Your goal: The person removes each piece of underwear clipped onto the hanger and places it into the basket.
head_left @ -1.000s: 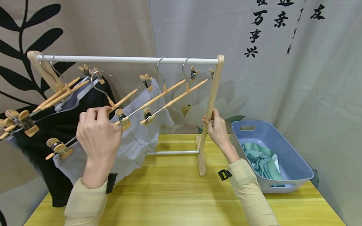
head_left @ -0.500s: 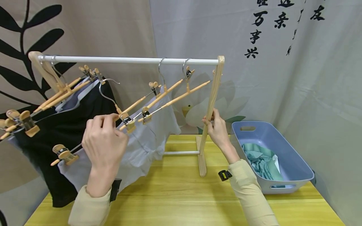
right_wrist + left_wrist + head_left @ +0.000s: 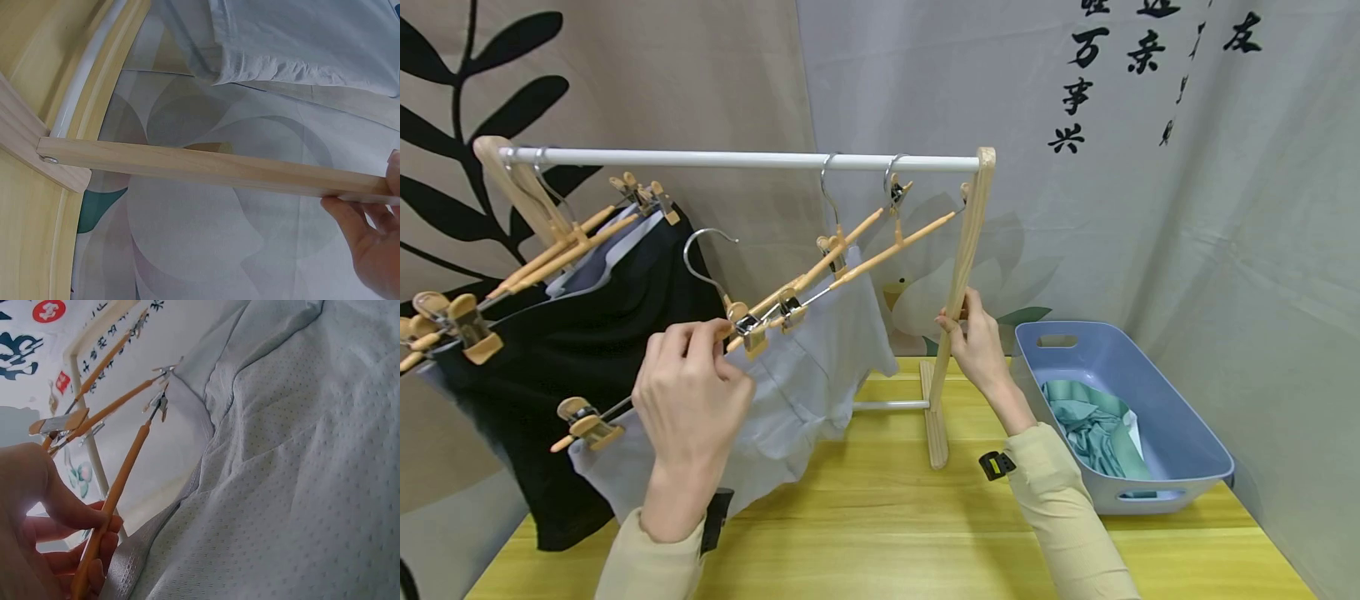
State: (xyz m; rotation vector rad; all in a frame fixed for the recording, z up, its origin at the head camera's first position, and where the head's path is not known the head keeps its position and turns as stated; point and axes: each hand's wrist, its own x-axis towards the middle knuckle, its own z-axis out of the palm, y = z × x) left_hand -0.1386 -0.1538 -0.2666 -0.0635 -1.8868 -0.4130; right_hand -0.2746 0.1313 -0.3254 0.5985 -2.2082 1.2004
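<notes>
My left hand (image 3: 692, 400) grips the wooden bar of a clip hanger (image 3: 128, 465), thumb on one side and fingers curled round the other. Pale grey shorts (image 3: 812, 375) hang from its clips, and their dotted fabric fills much of the left wrist view. The hanger's metal hook (image 3: 700, 237) points up, apart from the rack's white rail (image 3: 700, 157) and below it. My right hand (image 3: 981, 350) holds the rack's right wooden post (image 3: 219, 167) between thumb and fingers. Two bare clip hangers (image 3: 898, 250) hang on the rail, near the held one.
At the rail's left end hang more clip hangers with black shorts (image 3: 550, 350) and a pale garment (image 3: 598, 271). A blue basket (image 3: 1180, 417) with a crumpled teal garment (image 3: 1093, 429) stands at the right of the wooden table (image 3: 880, 517). A printed curtain backs the scene.
My left hand has moved right and slightly down with the hanger and grey shorts, now overlapping the bare hangers in the head view. My right hand stays on the post.
</notes>
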